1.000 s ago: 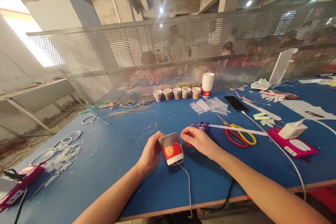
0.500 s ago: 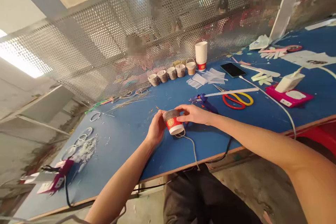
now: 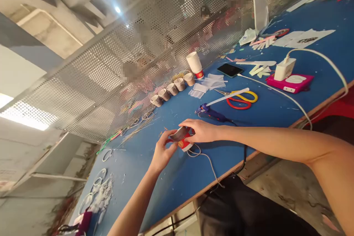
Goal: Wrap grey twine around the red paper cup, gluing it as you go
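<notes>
Both hands are closed around a red and white paper cup [image 3: 186, 143] with a grey band at its upper part. My left hand [image 3: 163, 149] grips it from the left, thumb and fingers at the grey rim. On the other side my right hand [image 3: 200, 131] holds the cup with fingers across its top and thumb on the red side. A pale cord [image 3: 206, 156] runs from the cup's base over the table edge. Just beyond my right hand lies a blue glue gun [image 3: 211, 112] with a white glue stick [image 3: 228, 97] in it.
Several cord-wrapped cups [image 3: 172, 89] line the mesh screen [image 3: 105, 77], beside a stack of paper cups [image 3: 194, 62]. Scissors [image 3: 240, 104], a phone [image 3: 230, 69] and a pink power strip [image 3: 297, 83] lie to the right. White rings [image 3: 103, 173] and scraps lie left on the blue table [image 3: 138, 188].
The view has tilted and turned to the right. The cup is tipped differently in my hands, and my left fingers have shifted up to its grey rim.
</notes>
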`<state>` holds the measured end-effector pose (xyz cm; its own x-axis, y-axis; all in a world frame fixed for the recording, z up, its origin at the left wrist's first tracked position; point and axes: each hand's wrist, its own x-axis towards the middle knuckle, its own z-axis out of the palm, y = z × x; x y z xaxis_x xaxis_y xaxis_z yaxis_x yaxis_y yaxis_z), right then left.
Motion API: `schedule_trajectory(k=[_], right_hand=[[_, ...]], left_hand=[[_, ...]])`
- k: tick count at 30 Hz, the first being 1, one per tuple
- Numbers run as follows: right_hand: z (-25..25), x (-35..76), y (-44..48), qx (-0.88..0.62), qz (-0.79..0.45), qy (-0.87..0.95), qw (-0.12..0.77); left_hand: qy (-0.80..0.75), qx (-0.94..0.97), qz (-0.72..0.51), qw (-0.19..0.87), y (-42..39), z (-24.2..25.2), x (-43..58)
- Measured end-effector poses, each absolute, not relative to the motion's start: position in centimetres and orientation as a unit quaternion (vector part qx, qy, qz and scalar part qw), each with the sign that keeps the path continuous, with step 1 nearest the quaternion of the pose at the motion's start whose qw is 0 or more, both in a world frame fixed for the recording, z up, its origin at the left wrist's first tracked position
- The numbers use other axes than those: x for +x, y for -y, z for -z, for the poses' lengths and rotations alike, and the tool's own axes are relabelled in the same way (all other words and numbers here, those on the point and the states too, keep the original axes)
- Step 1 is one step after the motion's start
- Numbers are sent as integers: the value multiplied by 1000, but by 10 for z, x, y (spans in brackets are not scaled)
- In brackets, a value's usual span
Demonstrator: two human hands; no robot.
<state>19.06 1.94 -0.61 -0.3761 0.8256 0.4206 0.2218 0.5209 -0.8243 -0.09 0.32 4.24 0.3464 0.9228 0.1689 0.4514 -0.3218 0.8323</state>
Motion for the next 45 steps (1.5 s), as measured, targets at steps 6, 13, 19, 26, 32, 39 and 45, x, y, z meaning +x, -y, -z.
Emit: schedule_trajectory(k=[6,13,19,26,32,39,45], right_hand=[[9,187,-13,-326,-195,824,420],[1,190,-6,-322,-214,828,407],[-5,190,-5,-360,-339,755,431],[-12,169,3,-353,-636,589,353],[-22,170,54,-348,-521,732,268],[-33,214,115,-306,-175,914,201],[-48,276,65,-565,-221,775,178]], left_hand=[[-469,802,-279,244,2,-37,1],[-501,770,-281,278,2,-35,0],[-535,692,-349,336,1,-31,-17],[-558,674,-409,260,7,-25,-32],[-561,612,-515,213,1,-22,-35],[-521,544,-604,260,-16,-24,-39],[-469,493,-654,330,-23,-27,-38]])
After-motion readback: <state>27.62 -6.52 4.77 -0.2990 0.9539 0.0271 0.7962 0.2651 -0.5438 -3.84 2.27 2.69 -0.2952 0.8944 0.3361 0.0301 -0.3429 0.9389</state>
